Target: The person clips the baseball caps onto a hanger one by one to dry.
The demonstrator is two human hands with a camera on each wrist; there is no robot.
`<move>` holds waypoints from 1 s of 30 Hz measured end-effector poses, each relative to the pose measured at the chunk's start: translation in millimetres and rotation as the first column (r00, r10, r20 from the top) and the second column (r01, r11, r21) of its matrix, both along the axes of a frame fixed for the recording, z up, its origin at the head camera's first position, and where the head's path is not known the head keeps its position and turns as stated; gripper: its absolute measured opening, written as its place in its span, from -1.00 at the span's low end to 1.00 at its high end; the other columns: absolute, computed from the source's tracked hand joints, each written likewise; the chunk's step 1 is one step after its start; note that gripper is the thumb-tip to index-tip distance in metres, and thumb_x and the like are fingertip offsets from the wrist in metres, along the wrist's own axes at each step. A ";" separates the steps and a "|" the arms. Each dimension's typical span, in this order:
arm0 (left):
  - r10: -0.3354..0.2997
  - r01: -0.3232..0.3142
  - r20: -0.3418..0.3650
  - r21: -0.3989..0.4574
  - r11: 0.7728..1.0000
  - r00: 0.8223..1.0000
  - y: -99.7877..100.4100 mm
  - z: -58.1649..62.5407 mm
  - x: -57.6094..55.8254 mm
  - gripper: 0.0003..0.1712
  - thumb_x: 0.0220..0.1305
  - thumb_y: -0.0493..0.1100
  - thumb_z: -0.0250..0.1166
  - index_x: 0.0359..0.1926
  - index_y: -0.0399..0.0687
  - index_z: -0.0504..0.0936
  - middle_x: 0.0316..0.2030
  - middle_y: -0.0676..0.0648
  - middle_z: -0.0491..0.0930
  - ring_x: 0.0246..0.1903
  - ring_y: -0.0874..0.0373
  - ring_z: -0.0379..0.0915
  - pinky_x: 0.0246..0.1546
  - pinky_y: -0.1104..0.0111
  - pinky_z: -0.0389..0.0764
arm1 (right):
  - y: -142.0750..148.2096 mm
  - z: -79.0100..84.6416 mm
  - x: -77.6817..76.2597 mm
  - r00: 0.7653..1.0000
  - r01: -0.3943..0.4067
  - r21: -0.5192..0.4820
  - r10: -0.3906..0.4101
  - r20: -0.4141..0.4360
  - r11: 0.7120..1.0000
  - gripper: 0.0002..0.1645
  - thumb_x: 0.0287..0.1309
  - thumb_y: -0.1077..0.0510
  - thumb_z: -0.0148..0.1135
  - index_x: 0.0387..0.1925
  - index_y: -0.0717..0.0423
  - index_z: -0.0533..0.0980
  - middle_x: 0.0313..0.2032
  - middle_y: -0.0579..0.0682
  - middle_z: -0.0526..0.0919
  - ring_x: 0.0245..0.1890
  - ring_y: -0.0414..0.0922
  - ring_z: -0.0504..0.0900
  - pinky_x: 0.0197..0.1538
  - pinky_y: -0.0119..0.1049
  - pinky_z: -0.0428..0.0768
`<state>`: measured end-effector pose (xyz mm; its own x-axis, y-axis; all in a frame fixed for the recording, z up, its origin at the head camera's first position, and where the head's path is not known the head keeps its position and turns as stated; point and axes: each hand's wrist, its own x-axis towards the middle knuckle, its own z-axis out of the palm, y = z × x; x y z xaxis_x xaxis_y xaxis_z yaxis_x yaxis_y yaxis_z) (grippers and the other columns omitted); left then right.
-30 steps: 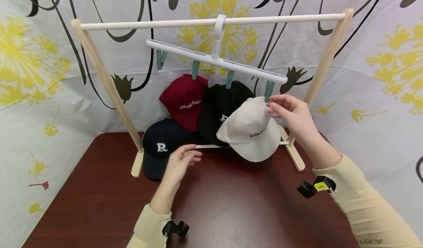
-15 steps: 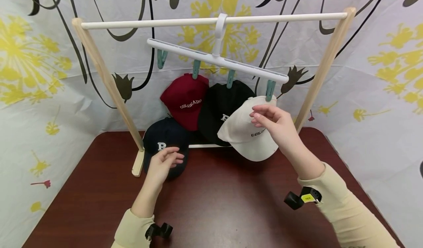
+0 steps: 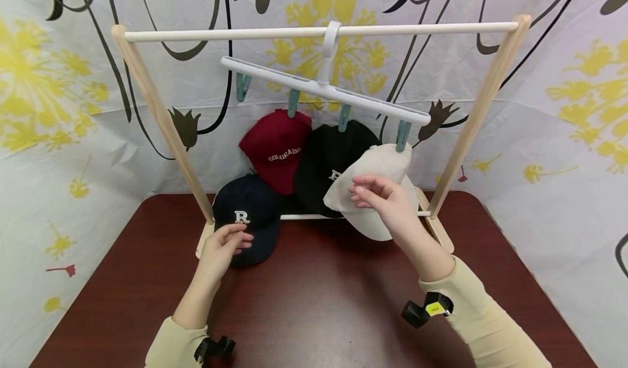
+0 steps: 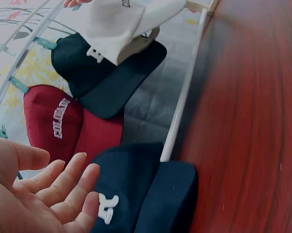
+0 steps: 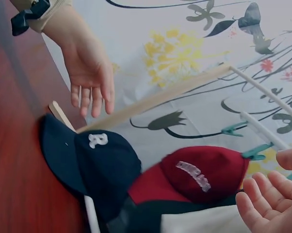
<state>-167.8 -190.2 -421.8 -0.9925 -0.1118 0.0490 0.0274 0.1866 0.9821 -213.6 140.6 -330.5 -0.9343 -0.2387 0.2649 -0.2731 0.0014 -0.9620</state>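
Note:
A navy cap (image 3: 255,242) with a white R rests at the rack's left foot. My left hand (image 3: 218,253), fingers loosely bent and holding nothing, overlaps its left side in the head view. Three caps hang from teal clips on a tilted white hanger (image 3: 304,86): a red cap (image 3: 275,150) lettered COLORADO, a black cap (image 3: 338,144) and a white cap (image 3: 382,161). My right hand (image 3: 387,204) is in front of the white cap, fingers relaxed with nothing in them, hiding its lettering. The leftmost clip (image 3: 242,87) bears no cap.
A wooden rack (image 3: 162,112) with a white top rail (image 3: 422,29) stands at the back of the dark red table (image 3: 314,308). The hanger hooks over that rail. A patterned cloth (image 3: 554,139) covers the walls behind. A lower white bar (image 3: 309,216) runs between the rack's feet.
My right hand has left the clip above the white cap and moved left and down. My left hand has shifted left, to the navy cap. The caps hang much as before.

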 end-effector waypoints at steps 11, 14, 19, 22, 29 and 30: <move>0.102 -0.099 0.047 -0.068 0.993 0.994 -31.1 -10.6 5.0 -0.66 0.41 -0.26 0.09 0.12 -0.38 0.46 -0.13 -0.30 0.63 -0.29 0.22 0.60 -0.22 0.38 0.56 | -32.2 -37.0 5.4 0.986 -0.077 -0.083 0.088 0.144 0.994 -0.57 0.29 0.28 0.13 0.09 0.51 0.38 -0.15 0.25 0.63 -0.22 0.01 0.66 -0.09 -0.17 0.61; 0.121 -0.117 0.047 -0.079 0.990 0.992 -39.5 -13.9 4.7 -0.65 0.41 -0.27 0.09 0.13 -0.39 0.45 -0.12 -0.32 0.62 -0.29 0.22 0.60 -0.23 0.38 0.57 | -41.9 -45.8 5.8 0.978 -0.090 -0.113 0.109 0.177 0.990 -0.58 0.30 0.28 0.13 0.09 0.51 0.38 -0.19 0.13 0.65 -0.20 0.03 0.66 -0.08 -0.16 0.60; 0.133 -0.125 0.058 -0.120 0.985 0.989 -54.1 -16.2 2.9 -0.61 0.43 -0.24 0.06 0.18 -0.40 0.39 -0.06 -0.34 0.58 -0.27 0.27 0.57 -0.25 0.38 0.57 | -56.2 -61.8 4.8 0.964 -0.083 -0.160 0.119 0.236 0.984 -0.61 0.30 0.29 0.12 0.07 0.49 0.39 -0.21 0.12 0.65 -0.22 -0.02 0.66 -0.06 -0.16 0.59; 0.143 -0.129 0.073 -0.163 0.978 0.987 -62.5 -16.8 2.1 -0.56 0.45 -0.20 0.04 0.23 -0.38 0.35 0.03 -0.37 0.52 -0.22 0.26 0.55 -0.22 0.40 0.56 | -64.7 -71.8 3.0 0.957 -0.064 -0.166 0.108 0.269 0.984 -0.63 0.29 0.29 0.12 0.06 0.46 0.41 -0.22 0.12 0.65 -0.19 0.04 0.65 -0.05 -0.15 0.59; 0.122 -0.089 0.096 -0.293 0.952 0.988 -76.1 -22.2 -2.9 -0.49 0.46 -0.14 0.03 0.29 -0.36 0.30 0.10 -0.37 0.46 0.03 -0.08 0.43 -0.11 0.38 0.48 | -85.9 -94.1 -3.9 0.940 0.004 -0.192 0.061 0.335 0.981 -0.63 0.21 0.30 0.22 -0.01 0.47 0.48 -0.17 0.16 0.65 -0.08 0.04 0.60 0.03 -0.07 0.54; 0.116 -0.081 0.100 -0.307 0.948 0.988 -77.0 -23.1 -3.8 -0.49 0.46 -0.14 0.04 0.29 -0.36 0.30 0.11 -0.38 0.45 0.04 -0.10 0.41 -0.10 0.38 0.45 | -88.4 -97.1 -4.8 0.939 0.011 -0.193 0.057 0.340 0.981 -0.64 0.20 0.30 0.23 -0.02 0.47 0.49 -0.15 0.17 0.64 -0.08 0.02 0.60 0.04 -0.05 0.53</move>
